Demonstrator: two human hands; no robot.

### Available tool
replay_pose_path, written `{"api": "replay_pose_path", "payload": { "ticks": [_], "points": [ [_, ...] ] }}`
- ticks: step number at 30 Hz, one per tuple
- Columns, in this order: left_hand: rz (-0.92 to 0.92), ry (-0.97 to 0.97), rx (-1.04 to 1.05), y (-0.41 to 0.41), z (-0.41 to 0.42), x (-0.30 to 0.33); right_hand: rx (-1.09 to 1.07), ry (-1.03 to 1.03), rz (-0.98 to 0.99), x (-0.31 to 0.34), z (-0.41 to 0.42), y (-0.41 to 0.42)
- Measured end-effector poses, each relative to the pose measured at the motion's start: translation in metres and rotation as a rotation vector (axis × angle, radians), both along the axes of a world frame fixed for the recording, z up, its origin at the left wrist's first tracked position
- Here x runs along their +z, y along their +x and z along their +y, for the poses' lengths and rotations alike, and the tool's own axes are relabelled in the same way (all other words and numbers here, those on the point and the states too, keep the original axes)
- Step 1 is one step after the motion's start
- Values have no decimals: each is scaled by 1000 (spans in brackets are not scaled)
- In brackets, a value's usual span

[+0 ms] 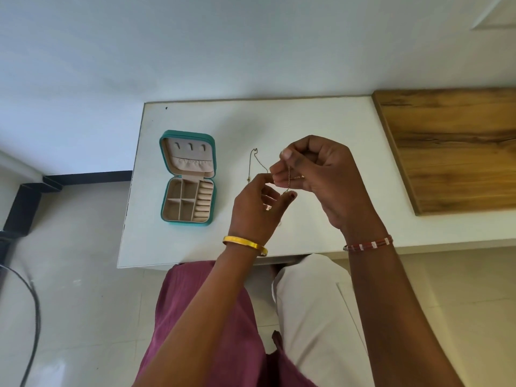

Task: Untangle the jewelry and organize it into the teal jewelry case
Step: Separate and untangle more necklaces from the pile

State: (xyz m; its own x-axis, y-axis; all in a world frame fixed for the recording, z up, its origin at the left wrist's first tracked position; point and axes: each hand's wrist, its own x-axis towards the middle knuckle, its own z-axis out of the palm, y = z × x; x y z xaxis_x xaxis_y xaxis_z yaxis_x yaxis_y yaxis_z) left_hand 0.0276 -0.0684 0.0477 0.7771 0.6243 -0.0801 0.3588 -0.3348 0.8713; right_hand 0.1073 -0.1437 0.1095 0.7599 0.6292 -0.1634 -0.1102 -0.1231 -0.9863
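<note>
Hanging between both hands above the table (321,227), a thin gold chain (288,178) runs near-vertical at the right hand (315,174), with one strand looping left and away. Right hand: fingertips curled, pinching the chain's upper part. Left hand (252,208): just below and beside it, fingertips pinching the lower part, remaining fingers loosely spread. Teal jewelry case (187,177): open on the table, well apart to the left, nearer the left hand; its compartments look unfilled.
</note>
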Motion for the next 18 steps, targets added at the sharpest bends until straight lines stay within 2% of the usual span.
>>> {"api": "replay_pose_path", "payload": {
  "ticks": [2,4,6,9,11,14,18],
  "points": [
    [-30,54,-7,2,3,2,-14,-9,-18,0,0,1],
    [-64,10,-42,1,7,4,-49,-38,-78,-4,1,3],
    [-123,-200,-36,-1,13,7,-91,-58,-114,-11,2,5],
    [-279,-774,84,-3,23,10,-124,-76,-35,-28,3,5],
    [-371,-1048,127,-4,30,11,-89,-91,63,-44,2,1],
    [-459,-1244,176,-4,36,13,8,-73,185,-68,1,-9],
    [-516,-1321,233,-4,42,17,147,-124,210,-92,-1,-23]
  ]
}}
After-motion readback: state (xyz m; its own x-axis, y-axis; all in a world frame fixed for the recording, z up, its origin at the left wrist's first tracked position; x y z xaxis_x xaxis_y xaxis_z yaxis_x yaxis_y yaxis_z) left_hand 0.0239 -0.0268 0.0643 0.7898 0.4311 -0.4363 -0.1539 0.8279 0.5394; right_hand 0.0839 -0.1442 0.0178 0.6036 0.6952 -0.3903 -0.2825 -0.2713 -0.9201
